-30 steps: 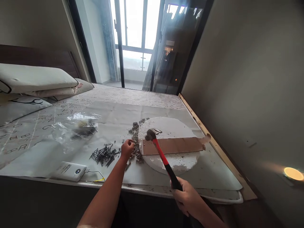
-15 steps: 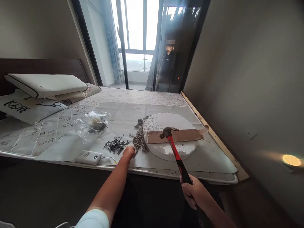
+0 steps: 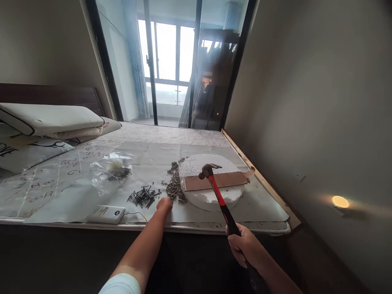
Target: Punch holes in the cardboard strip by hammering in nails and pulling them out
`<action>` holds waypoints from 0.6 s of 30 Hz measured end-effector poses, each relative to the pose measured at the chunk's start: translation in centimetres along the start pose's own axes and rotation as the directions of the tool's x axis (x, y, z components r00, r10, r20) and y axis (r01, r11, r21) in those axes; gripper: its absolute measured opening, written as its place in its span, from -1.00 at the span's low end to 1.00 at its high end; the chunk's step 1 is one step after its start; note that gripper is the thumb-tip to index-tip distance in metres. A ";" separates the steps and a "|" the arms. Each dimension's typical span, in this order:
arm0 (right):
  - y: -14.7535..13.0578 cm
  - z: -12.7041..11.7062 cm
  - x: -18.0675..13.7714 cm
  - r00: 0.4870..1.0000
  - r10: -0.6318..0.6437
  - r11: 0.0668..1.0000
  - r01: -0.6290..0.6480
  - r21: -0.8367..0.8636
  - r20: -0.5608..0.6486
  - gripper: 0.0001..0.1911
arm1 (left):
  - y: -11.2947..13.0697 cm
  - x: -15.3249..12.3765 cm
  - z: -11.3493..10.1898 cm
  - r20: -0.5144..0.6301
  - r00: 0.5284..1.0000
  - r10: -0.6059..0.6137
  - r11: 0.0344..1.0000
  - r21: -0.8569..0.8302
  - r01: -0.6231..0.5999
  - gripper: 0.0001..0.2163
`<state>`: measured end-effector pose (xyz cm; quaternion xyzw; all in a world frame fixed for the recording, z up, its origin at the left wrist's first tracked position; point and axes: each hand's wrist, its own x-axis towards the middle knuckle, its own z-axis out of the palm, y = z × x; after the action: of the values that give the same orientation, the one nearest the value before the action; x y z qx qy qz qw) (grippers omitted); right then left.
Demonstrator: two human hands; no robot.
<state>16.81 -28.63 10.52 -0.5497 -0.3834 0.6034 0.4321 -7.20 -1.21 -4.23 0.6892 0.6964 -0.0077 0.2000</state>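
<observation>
My right hand [image 3: 243,245] is wrapped round the black and red handle of a claw hammer [image 3: 218,190], whose metal head shows in front of the brown board. That board [image 3: 196,183], with small holes at its left end, lies across a round white foam slab [image 3: 211,161]. Beside the slab's left edge, my left hand [image 3: 164,203] is low over the grey sheet, near the gravel [image 3: 175,187]. It looks closed; its fingers face away from me, so anything in them is hidden. A pile of dark nails [image 3: 143,197] lies just to its left.
The grey sheet [image 3: 76,208] covers part of a mattress [image 3: 202,136]. A clear plastic bag [image 3: 112,171] with dark contents and a white power bank [image 3: 108,214] with a cable lie on the left. Pillows [image 3: 61,118] stand farther left; a wooden rail [image 3: 263,179] runs along the right edge.
The view has tilted up and turned slightly right, so the scene sits lower and farther left. My left hand has shifted slightly by the gravel. The hammer stays in my right hand.
</observation>
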 end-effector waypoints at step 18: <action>0.9 -3.6 1.3 0.997 0.016 0.990 -0.027 0.140 0.080 -0.85 | 0.4 -0.7 -0.4 -0.096 0.987 0.127 0.980 0.168 -0.110 -0.92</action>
<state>20.30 -27.71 8.83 -0.4976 -0.3505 0.6548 0.4481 -6.97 -1.79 -3.58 0.7429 0.6607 -0.0157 0.1059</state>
